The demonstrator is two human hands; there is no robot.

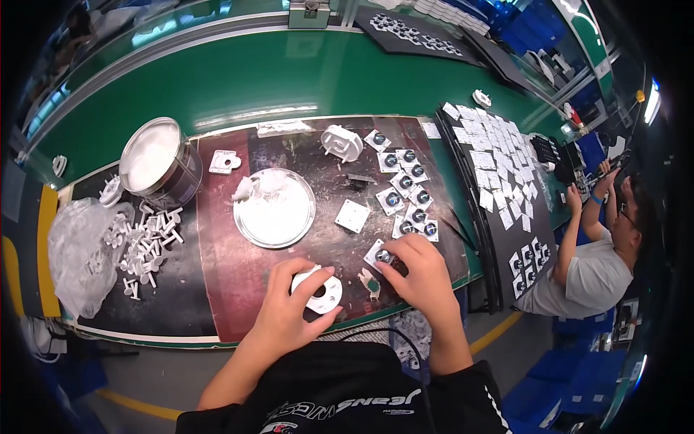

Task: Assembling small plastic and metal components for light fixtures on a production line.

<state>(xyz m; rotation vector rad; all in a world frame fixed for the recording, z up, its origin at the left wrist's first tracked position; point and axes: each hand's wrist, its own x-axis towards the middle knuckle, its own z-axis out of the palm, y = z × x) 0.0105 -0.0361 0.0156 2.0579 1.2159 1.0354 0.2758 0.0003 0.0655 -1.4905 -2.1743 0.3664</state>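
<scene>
My left hand (283, 307) is closed around a round white plastic part (330, 293) with a hole in it, held over the near edge of the work mat. To its right, my right hand (425, 273) pinches a small white square plate (373, 255) with a dark lens-like piece in its middle. That plate is at the mat's surface, and the fingers cover part of it. Beyond my right hand lie several similar square plates with dark round centres (392, 199). A bare white square plate (352, 215) lies between them and a round dish (275, 235) with white material.
At left stand a metal bucket (189, 177) and a clear plastic bag (79, 253), beside a heap of white T-shaped pieces (148, 246). A white round housing (342, 143) lies farther back. At right, a black board (473, 181) carries many white pieces; a person (596, 267) works beyond it.
</scene>
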